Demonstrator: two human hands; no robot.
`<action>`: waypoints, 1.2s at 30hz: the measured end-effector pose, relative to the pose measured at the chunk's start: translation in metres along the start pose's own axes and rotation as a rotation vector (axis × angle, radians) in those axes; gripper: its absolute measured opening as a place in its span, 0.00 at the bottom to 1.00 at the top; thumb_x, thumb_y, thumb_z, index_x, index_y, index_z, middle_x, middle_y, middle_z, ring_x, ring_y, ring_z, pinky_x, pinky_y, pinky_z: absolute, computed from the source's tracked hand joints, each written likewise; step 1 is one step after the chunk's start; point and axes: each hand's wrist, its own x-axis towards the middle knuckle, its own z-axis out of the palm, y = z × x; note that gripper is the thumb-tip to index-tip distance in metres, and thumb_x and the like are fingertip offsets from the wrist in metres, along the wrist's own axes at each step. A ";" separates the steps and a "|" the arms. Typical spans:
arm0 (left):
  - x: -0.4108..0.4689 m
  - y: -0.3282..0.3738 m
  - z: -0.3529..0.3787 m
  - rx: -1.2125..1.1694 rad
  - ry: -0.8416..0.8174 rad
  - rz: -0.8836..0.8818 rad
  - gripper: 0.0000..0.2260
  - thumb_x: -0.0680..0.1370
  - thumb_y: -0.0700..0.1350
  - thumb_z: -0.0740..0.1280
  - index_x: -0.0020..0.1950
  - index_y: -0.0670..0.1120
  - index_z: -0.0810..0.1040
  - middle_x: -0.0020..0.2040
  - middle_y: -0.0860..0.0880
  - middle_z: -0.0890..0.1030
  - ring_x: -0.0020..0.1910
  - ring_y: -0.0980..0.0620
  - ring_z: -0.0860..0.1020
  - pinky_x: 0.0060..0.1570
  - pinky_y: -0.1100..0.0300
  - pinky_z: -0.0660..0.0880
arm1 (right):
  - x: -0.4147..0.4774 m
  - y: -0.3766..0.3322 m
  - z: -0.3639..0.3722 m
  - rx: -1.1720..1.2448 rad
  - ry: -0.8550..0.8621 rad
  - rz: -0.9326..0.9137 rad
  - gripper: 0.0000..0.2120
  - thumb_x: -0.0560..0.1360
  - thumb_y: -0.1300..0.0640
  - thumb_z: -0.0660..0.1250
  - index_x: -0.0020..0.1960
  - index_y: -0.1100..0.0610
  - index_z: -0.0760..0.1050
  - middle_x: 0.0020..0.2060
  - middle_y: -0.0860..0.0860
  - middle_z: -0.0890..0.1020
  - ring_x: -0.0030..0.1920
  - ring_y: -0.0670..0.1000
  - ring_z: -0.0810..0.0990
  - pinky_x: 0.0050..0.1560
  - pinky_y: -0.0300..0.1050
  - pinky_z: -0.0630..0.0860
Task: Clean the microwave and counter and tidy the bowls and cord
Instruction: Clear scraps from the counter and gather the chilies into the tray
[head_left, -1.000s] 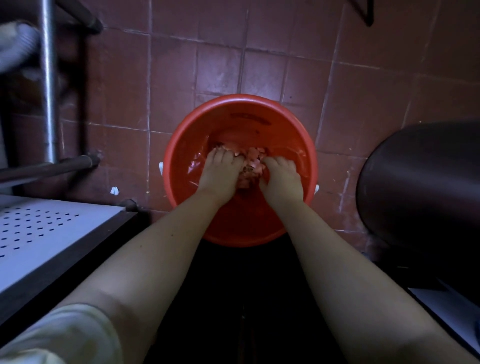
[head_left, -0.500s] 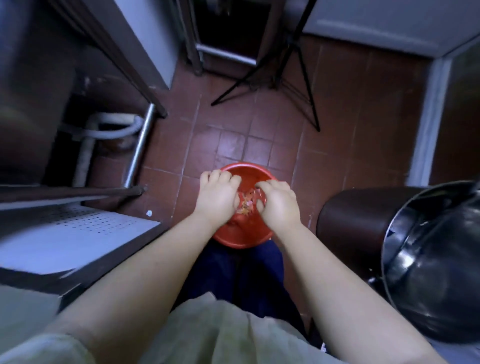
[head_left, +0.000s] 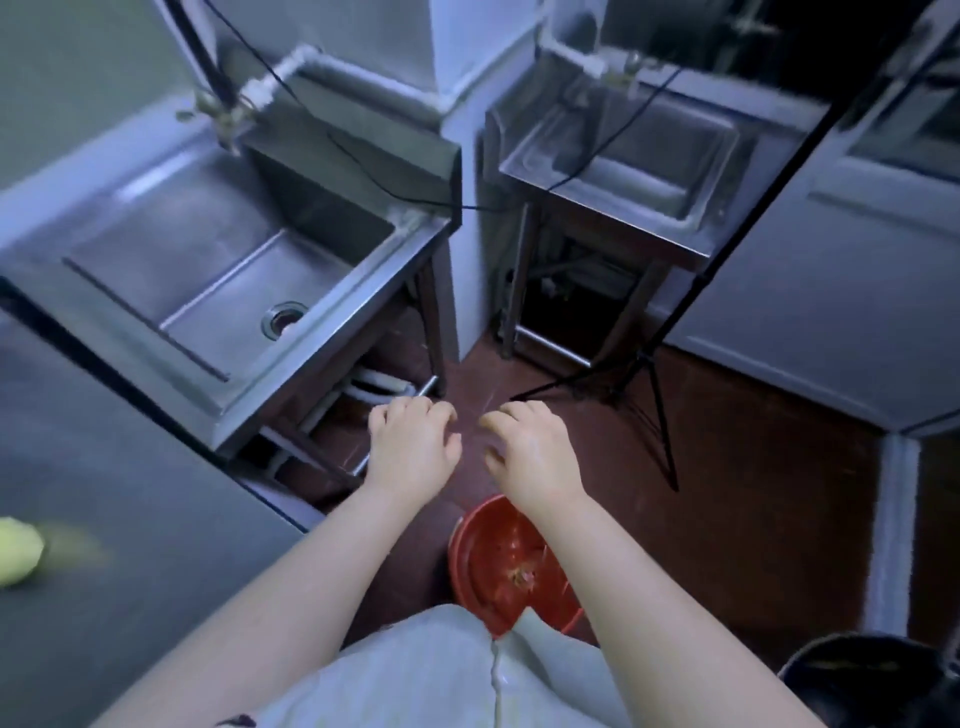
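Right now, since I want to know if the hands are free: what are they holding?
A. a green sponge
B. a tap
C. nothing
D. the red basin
C: the left hand and right hand hover empty, fingers loosely curled, clear of the red basin.

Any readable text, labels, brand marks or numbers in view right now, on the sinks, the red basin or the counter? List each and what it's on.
No readable text anywhere in this view.
large sink: bare steel, no label or brand shows.
small sink: no marking shows; the frame is motion-blurred.
red basin: no print visible.
yellow-green object on the counter: too blurred to tell if it bears any text.
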 end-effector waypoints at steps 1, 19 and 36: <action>-0.005 -0.004 -0.015 0.006 0.008 -0.046 0.11 0.71 0.52 0.70 0.51 0.51 0.80 0.47 0.49 0.80 0.53 0.43 0.76 0.55 0.47 0.67 | 0.007 -0.012 -0.007 0.023 0.015 -0.055 0.14 0.63 0.56 0.64 0.47 0.54 0.80 0.42 0.50 0.80 0.44 0.58 0.76 0.41 0.53 0.75; -0.227 -0.103 -0.179 0.045 0.301 -0.883 0.13 0.77 0.51 0.62 0.61 0.55 0.74 0.60 0.52 0.75 0.63 0.47 0.67 0.59 0.51 0.61 | -0.014 -0.272 -0.018 0.233 -0.179 -0.902 0.14 0.69 0.58 0.72 0.55 0.55 0.80 0.47 0.53 0.82 0.49 0.60 0.77 0.47 0.52 0.73; -0.464 -0.196 -0.227 0.090 0.368 -1.415 0.14 0.76 0.53 0.63 0.61 0.55 0.74 0.61 0.51 0.76 0.63 0.46 0.69 0.61 0.51 0.63 | -0.131 -0.492 0.012 0.245 -0.358 -1.337 0.17 0.75 0.52 0.65 0.63 0.51 0.75 0.58 0.50 0.79 0.61 0.56 0.71 0.57 0.49 0.66</action>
